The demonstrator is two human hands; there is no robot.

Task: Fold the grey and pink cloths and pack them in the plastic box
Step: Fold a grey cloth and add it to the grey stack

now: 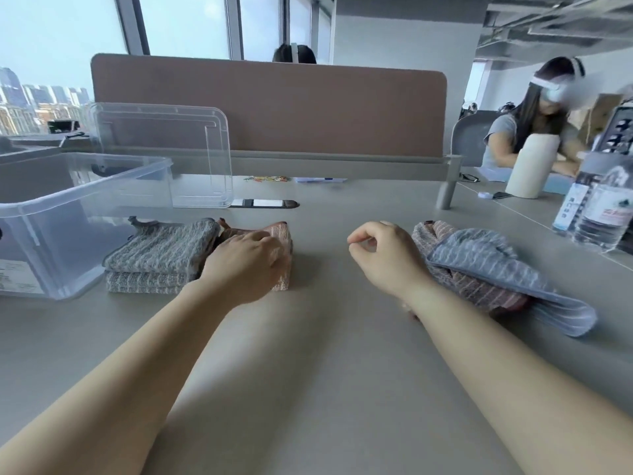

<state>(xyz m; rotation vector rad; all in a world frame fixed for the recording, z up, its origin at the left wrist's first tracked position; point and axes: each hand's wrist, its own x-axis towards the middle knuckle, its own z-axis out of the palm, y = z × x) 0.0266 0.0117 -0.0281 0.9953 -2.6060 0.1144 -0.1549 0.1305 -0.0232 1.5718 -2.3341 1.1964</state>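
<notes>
Step in hand, as judged: folding stage, mid-batch; packing not begun.

Your L hand point(246, 265) lies palm-down on the folded pink striped cloth point(282, 258); fingers laid fairly flat across the top, pressing, not gripping; hand is motion-blurred, so fingertip detail is unclear. That pink square touches the right side of the stack of folded grey ribbed cloths point(157, 258); both sit on the grey table point(308, 354), just right of the clear plastic box point(85, 197). No cloth visible inside the box; its clear lid point(178, 145) stands propped against the brown desk partition point(274, 108) at the far side.

Your R hand point(387, 255) hovers centre-right; fingers curled in, thumb close to forefinger, nothing in it. It's just left of the unfolded heap: a blue-grey striped cloth point(496, 265) draped over a crumpled pink striped cloth point(455, 286).

Next move, est.: R hand takes one cloth off the heap and brings it to the bare table near you. This calls for parting the top layer from the bottom w/o dragging both; then flatten and fold to approx. the same size as the finished squares.

Alt.: load the folded stacks into the box first; needs both hands under a stack so the folds hold.

Mind the water bottles point(603, 214) at far right when reaching.
</notes>
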